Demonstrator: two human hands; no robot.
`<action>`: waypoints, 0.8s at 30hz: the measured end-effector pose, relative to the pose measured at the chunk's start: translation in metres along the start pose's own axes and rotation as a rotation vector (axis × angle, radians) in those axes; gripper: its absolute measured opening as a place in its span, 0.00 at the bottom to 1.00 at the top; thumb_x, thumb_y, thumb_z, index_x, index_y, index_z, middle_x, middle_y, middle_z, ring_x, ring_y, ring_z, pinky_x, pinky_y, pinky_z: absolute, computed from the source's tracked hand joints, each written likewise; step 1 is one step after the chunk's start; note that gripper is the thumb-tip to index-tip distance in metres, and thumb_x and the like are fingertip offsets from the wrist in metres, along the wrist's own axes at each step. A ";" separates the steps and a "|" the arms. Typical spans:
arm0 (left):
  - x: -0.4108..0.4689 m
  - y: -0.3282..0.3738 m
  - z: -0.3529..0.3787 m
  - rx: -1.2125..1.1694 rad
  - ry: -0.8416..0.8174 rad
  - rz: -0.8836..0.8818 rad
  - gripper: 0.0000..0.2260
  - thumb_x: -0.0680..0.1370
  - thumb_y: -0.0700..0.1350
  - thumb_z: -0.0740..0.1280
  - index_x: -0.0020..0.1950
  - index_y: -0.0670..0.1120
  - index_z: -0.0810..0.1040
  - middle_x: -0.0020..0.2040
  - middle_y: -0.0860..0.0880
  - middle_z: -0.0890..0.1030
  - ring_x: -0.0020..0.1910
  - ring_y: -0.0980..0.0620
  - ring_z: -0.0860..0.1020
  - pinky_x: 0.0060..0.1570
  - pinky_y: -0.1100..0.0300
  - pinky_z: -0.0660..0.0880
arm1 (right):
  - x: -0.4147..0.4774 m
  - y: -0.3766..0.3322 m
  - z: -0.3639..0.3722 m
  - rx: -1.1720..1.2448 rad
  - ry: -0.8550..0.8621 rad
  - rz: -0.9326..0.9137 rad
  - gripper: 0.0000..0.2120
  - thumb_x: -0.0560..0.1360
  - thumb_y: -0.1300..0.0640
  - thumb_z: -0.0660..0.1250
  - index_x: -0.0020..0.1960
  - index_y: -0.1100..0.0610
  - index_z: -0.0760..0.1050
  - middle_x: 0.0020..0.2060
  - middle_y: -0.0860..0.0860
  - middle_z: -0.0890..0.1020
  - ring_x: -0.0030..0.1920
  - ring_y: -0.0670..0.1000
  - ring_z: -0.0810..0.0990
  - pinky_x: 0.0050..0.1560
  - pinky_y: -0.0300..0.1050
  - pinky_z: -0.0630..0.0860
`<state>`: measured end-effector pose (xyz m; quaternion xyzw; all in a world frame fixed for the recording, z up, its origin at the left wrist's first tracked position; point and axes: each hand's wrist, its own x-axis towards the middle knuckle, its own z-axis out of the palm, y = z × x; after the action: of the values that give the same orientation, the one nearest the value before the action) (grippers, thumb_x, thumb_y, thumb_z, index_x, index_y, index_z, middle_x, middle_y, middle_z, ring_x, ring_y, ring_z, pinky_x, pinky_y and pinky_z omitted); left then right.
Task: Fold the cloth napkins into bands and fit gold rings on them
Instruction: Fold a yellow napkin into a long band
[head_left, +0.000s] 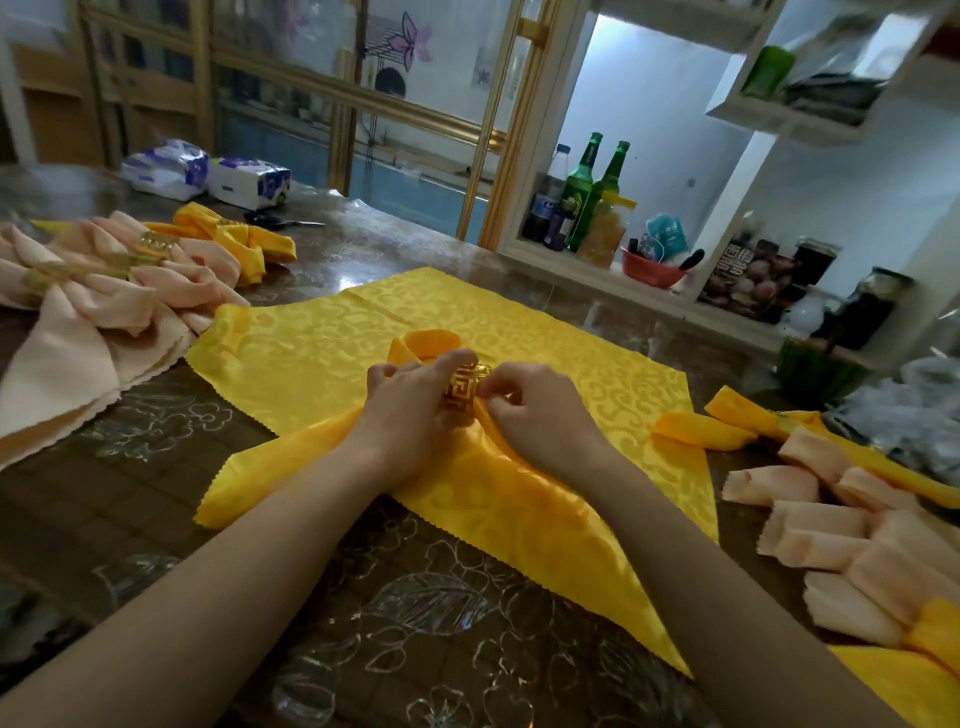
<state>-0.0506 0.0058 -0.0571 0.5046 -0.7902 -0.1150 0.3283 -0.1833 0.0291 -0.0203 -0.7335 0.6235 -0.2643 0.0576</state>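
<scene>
Head view: the left hand (410, 410) is curled round the gold ring (462, 397) and the gathered yellow napkin (467, 483) threaded through it. The right hand (535, 410), just beside it, pinches that cloth at the ring's edge. Both rest on the middle of the spread yellow napkin (311, 338), which lies flat on the counter (156, 493).

Left of the spread napkin lie peach napkins (104, 291) already wearing rings. Right of it lie rolled peach bands (831, 535).

Beyond its far left corner sit two tissue packs (208, 174) with blue print too blurred to read. On a shelf beyond its far right corner, two green bottles (579, 192) carry unreadable labels, a jar (605, 228) holds something yellowish, and a red bowl (652, 270) holds dark-handled items.
</scene>
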 end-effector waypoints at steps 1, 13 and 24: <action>-0.001 -0.001 0.001 -0.013 -0.008 -0.002 0.24 0.77 0.44 0.65 0.71 0.55 0.62 0.62 0.49 0.75 0.65 0.51 0.68 0.63 0.58 0.52 | 0.004 0.001 0.005 0.071 -0.035 0.011 0.10 0.74 0.64 0.62 0.49 0.59 0.81 0.44 0.54 0.82 0.43 0.49 0.77 0.41 0.38 0.66; 0.029 -0.001 -0.034 -0.195 0.017 -0.146 0.26 0.70 0.40 0.67 0.68 0.50 0.70 0.65 0.45 0.69 0.64 0.44 0.68 0.60 0.48 0.71 | 0.006 0.020 0.034 0.279 0.127 -0.005 0.09 0.75 0.64 0.62 0.42 0.60 0.82 0.29 0.44 0.74 0.30 0.42 0.70 0.33 0.32 0.64; 0.090 -0.024 -0.002 0.221 -0.243 -0.295 0.30 0.73 0.61 0.67 0.66 0.42 0.68 0.64 0.42 0.72 0.62 0.42 0.71 0.61 0.48 0.70 | 0.016 0.022 0.037 0.254 0.090 -0.018 0.11 0.78 0.62 0.60 0.44 0.63 0.80 0.38 0.55 0.81 0.35 0.49 0.73 0.36 0.40 0.64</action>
<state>-0.0566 -0.0839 -0.0317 0.6301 -0.7493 -0.1346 0.1529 -0.1846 0.0003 -0.0558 -0.7133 0.5804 -0.3741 0.1196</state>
